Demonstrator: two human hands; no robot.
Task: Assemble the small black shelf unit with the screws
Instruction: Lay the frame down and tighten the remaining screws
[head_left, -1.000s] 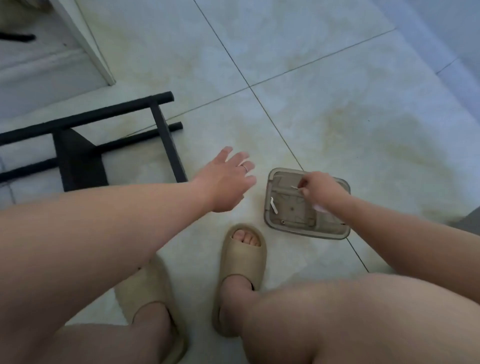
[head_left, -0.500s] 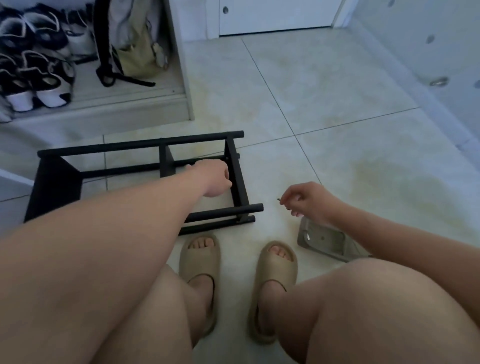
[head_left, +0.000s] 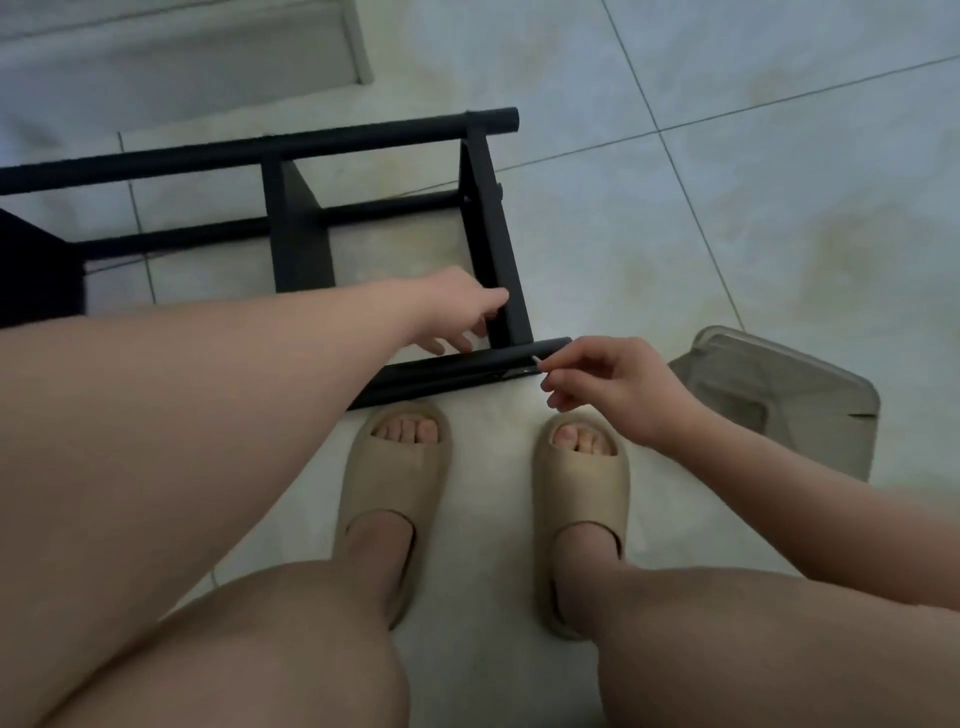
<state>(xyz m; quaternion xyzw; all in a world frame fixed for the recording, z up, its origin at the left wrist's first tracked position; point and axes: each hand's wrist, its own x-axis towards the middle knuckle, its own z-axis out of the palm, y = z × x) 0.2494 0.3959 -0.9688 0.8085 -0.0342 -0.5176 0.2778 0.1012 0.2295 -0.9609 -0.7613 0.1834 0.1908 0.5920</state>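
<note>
Shelf unit (head_left: 488, 234) between the hands (head_left: 457, 312) (head_left: 618, 384)

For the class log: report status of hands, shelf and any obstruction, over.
Left hand open at shelf end panel. Right hand pinches screw at near rod end. Nothing blocks the screw; plastic box off right.

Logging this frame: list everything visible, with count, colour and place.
black metal shelf frame: one, black, on the floor ahead of the feet
small pale screw: one, whitish, at the frame's near right corner
translucent grey plastic box: one, grey, floor at right
pale tiled floor: one, off-white, under everything
white cabinet base: one, white, top left
beige slide sandals: two, beige, on the feet
left hand: one, touching the frame's right upright
right hand: one, pinching the screw
</note>
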